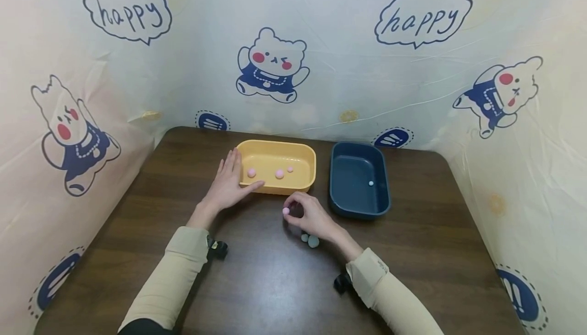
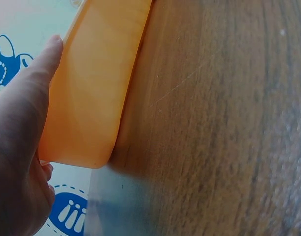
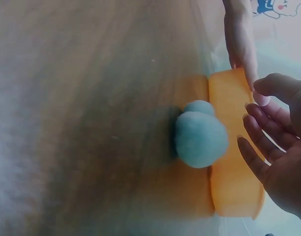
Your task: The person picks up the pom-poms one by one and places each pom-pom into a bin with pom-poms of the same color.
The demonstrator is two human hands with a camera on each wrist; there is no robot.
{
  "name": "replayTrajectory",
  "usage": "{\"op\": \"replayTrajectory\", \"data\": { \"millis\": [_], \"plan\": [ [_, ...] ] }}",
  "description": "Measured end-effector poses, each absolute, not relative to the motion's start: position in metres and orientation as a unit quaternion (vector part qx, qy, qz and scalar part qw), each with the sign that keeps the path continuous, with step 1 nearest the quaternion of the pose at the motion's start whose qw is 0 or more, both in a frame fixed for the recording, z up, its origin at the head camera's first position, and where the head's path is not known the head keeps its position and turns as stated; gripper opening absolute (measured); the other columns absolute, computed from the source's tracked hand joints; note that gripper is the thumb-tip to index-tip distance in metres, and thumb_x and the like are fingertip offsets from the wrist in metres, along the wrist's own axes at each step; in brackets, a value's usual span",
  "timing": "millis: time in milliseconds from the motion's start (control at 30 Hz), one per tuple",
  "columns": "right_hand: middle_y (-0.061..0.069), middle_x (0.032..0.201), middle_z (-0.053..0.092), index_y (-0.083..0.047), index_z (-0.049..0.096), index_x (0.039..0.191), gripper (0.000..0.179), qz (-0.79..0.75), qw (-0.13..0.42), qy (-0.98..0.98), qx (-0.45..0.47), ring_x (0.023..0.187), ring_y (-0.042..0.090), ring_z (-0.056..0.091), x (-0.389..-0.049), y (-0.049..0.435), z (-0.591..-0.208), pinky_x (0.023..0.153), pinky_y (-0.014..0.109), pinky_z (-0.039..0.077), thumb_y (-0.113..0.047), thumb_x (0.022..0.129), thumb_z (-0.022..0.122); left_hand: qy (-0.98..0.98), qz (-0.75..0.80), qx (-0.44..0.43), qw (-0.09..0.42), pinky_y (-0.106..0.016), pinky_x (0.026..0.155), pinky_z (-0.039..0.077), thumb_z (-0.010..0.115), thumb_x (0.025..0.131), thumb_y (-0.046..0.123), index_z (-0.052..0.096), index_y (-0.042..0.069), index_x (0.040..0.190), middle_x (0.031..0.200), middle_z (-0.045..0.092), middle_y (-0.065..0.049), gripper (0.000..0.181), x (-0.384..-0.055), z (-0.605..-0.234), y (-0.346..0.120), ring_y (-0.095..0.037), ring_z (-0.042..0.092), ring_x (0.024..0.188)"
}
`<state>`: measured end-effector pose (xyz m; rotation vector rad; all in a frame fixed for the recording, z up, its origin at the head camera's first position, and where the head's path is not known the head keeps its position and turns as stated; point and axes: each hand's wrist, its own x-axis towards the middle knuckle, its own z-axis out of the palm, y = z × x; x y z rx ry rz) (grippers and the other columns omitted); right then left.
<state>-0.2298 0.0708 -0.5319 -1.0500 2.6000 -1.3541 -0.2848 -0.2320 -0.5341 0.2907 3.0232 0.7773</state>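
Between the thumb and index finger of my right hand [image 1: 316, 218] is a small pink pom-pom [image 1: 286, 211], held just in front of the yellow tray [image 1: 263, 159]. My left hand [image 1: 225, 184] rests against the tray's left end, fingers straight along it and thumb stretched over the near rim. Inside the tray lie three pink pom-poms, one of them [image 1: 279, 174] near the middle. Under my right hand, two grey-green pom-poms sit on the table, a larger one [image 1: 313, 241] and a smaller one [image 1: 304, 237]; the right wrist view shows the larger one [image 3: 201, 140] close up.
To the right of the yellow tray stands a dark blue tray [image 1: 355, 164] with one small pale pom-pom [image 1: 371, 183] in it. Both trays are on a brown wooden table [image 1: 257, 279]. A printed curtain [image 1: 339, 75] hangs along the back and sides.
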Motion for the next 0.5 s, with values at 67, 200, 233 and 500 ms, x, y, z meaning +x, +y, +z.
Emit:
{"op": "replayTrajectory", "data": {
  "millis": [67,200,233,500],
  "plan": [
    [0.007,0.107,0.075,-0.009,0.074,0.109,0.012,-0.434,0.021,0.84,-0.325,0.102,0.023,0.071,-0.227,0.07,-0.52,0.096,0.041,0.063,-0.01,0.099,0.08,0.965,0.247,0.093,0.003,-0.061,0.142,-0.001,0.056,0.094,0.088,-0.01,0.003,0.174,0.185,-0.016,-0.014,0.134,-0.285,-0.534,-0.232,-0.041,-0.003,0.174],
    [0.008,0.109,0.075,-0.008,0.073,0.11,0.012,-0.426,0.026,0.848,-0.314,0.105,0.025,0.073,-0.227,0.069,-0.51,0.099,0.043,0.064,-0.007,0.1,0.079,0.965,0.244,0.096,0.001,-0.06,0.142,0.0,0.057,0.095,0.087,-0.009,0.001,0.174,0.185,-0.015,-0.015,0.134,-0.284,-0.533,-0.231,-0.042,-0.003,0.174],
    [0.009,0.109,0.075,-0.008,0.073,0.11,0.012,-0.427,0.025,0.848,-0.313,0.105,0.026,0.073,-0.228,0.069,-0.508,0.099,0.044,0.064,-0.007,0.099,0.079,0.965,0.243,0.097,-0.001,-0.06,0.142,0.0,0.057,0.095,0.086,-0.008,0.0,0.174,0.185,-0.014,-0.016,0.134,-0.284,-0.532,-0.231,-0.042,-0.003,0.174],
    [0.014,0.108,0.074,-0.004,0.071,0.111,0.016,-0.45,0.013,0.834,-0.319,0.103,0.033,0.073,-0.24,0.066,-0.5,0.097,0.051,0.065,-0.004,0.098,0.081,0.966,0.241,0.097,-0.001,-0.059,0.142,-0.001,0.058,0.095,0.085,-0.007,-0.001,0.174,0.185,-0.013,-0.017,0.133,-0.284,-0.53,-0.23,-0.041,-0.003,0.175]
  ]
}}
